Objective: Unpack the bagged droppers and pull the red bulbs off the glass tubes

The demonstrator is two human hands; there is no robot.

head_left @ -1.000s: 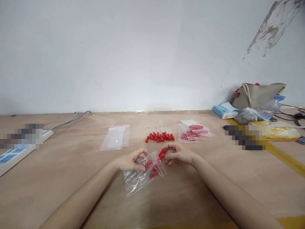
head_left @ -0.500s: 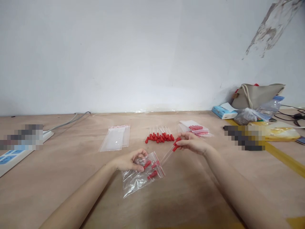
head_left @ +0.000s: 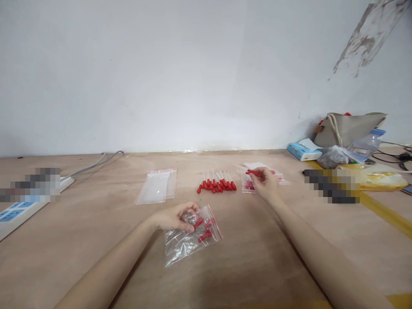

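My left hand (head_left: 176, 218) is closed on a clear zip bag (head_left: 185, 249) with several red-bulbed droppers (head_left: 204, 236) inside; the bag's red-striped mouth faces right. My right hand (head_left: 268, 183) pinches a dropper (head_left: 252, 172) by its red bulb, its clear tube pointing left. That hand is above a stack of zip bags (head_left: 280, 177) holding red-bulbed droppers, and partly covers it. Between the hands, farther back, a row of loose droppers (head_left: 219, 185) lies with red bulbs toward me and tubes toward the wall.
Flat zip bags (head_left: 153, 189) lie on the wooden table (head_left: 96, 214) at left of centre. A white power strip (head_left: 19, 212) is at the far left. At the right are a blue tissue pack (head_left: 304, 151), a grey bag (head_left: 349, 128), plastic bags and a yellow packet (head_left: 380, 179).
My right hand has moved right and back, from beside the bag's mouth to over the stack of filled bags, still holding a dropper. My left hand and its bag have stayed nearly in place.
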